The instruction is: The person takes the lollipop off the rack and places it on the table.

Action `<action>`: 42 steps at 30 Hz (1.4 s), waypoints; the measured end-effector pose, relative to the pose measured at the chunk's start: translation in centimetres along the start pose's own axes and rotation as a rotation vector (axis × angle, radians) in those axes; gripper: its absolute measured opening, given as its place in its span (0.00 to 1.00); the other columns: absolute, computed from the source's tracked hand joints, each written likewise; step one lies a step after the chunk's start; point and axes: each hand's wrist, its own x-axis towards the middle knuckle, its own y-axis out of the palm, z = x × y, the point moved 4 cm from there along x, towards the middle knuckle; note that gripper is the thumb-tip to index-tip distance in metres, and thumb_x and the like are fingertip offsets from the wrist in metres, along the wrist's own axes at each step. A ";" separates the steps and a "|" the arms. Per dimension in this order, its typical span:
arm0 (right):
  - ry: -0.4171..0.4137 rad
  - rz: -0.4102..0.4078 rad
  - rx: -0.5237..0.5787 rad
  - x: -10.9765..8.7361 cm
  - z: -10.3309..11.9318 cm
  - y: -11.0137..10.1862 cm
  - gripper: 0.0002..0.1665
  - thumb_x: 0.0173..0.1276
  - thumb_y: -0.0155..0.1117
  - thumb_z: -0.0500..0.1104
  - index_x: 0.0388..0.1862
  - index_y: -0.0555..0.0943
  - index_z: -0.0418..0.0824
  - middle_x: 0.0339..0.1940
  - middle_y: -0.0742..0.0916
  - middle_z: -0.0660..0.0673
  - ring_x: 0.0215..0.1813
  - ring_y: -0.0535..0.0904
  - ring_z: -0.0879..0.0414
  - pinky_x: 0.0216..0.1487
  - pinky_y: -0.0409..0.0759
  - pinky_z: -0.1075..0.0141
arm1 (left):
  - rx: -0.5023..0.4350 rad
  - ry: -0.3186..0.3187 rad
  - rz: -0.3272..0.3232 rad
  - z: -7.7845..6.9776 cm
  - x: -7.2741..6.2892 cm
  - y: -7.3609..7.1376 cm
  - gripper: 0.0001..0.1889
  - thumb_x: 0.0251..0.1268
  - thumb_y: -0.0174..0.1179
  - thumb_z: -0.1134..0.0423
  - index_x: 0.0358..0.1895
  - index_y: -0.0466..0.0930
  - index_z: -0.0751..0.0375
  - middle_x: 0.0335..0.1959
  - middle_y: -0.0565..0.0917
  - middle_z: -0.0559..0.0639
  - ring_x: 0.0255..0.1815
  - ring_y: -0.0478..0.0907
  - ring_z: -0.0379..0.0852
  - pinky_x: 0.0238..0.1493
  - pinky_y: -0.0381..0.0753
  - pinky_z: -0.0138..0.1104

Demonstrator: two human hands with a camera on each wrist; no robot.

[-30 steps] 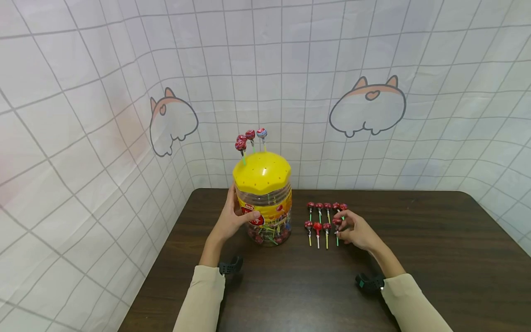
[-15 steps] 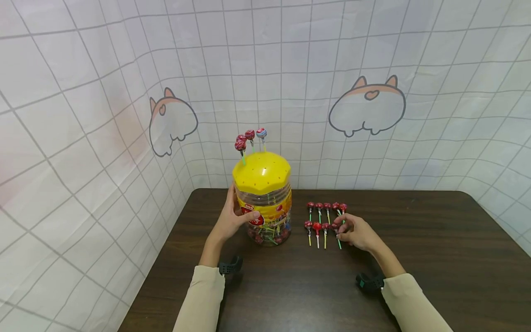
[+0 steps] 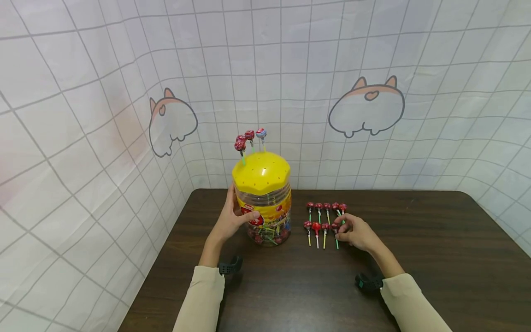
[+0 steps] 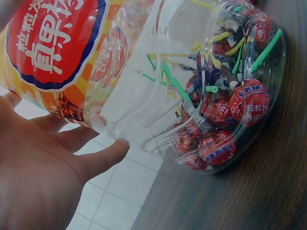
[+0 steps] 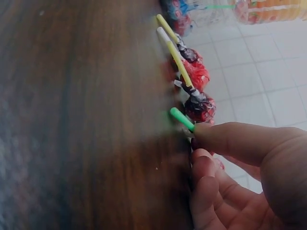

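Observation:
My left hand (image 3: 230, 221) holds the left side of a clear plastic jar (image 3: 275, 210) with a yellow lid (image 3: 262, 173), thumb across the label. Several lollipops (image 3: 240, 145) stand upright in holes at the lid's left and back. In the left wrist view more wrapped lollipops (image 4: 250, 101) lie in the jar's bottom. To the right of the jar, my right hand (image 3: 360, 234) pinches a dark red lollipop with a green stick (image 5: 181, 118) between thumb and fingers. This lollipop is at the right end of the nearer of two rows on the table.
Behind that row, a second row of lollipops (image 3: 327, 206) lies with sticks toward me. The brown table (image 3: 290, 286) ends at its back edge against a white gridded cloth wall (image 3: 298, 101). Dark bands circle both wrists.
My right hand has drawn the green-stick lollipop slightly toward me and left, and its stick has swung to line up with the others. The left hand and jar have stayed put.

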 end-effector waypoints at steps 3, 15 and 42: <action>0.003 0.013 0.003 -0.1 0.1 -0.2 0.23 0.68 0.69 0.34 0.60 0.76 0.34 0.35 0.84 0.40 0.27 0.75 0.54 0.26 0.77 0.63 | -0.003 -0.008 -0.005 0.0 -0.1 0.0 0.56 0.64 0.70 0.66 0.81 0.37 0.27 0.75 0.64 0.52 0.71 0.71 0.56 0.67 0.78 0.53; -0.167 0.009 0.052 -1.6 5.2 -3.6 0.21 0.73 0.67 0.42 0.61 0.76 0.37 0.39 0.84 0.39 0.35 0.79 0.53 0.35 0.82 0.62 | 0.009 0.005 -0.001 -0.3 -0.1 0.0 0.55 0.65 0.70 0.62 0.81 0.38 0.26 0.74 0.66 0.51 0.71 0.71 0.56 0.67 0.78 0.53; -0.543 -0.134 0.166 4.2 27.5 1.2 0.23 0.70 0.67 0.41 0.63 0.78 0.40 0.50 0.86 0.40 0.50 0.85 0.47 0.54 0.87 0.52 | 0.027 -0.031 -0.019 0.0 -0.3 -0.1 0.55 0.65 0.71 0.57 0.81 0.36 0.22 0.76 0.64 0.49 0.72 0.70 0.56 0.68 0.77 0.56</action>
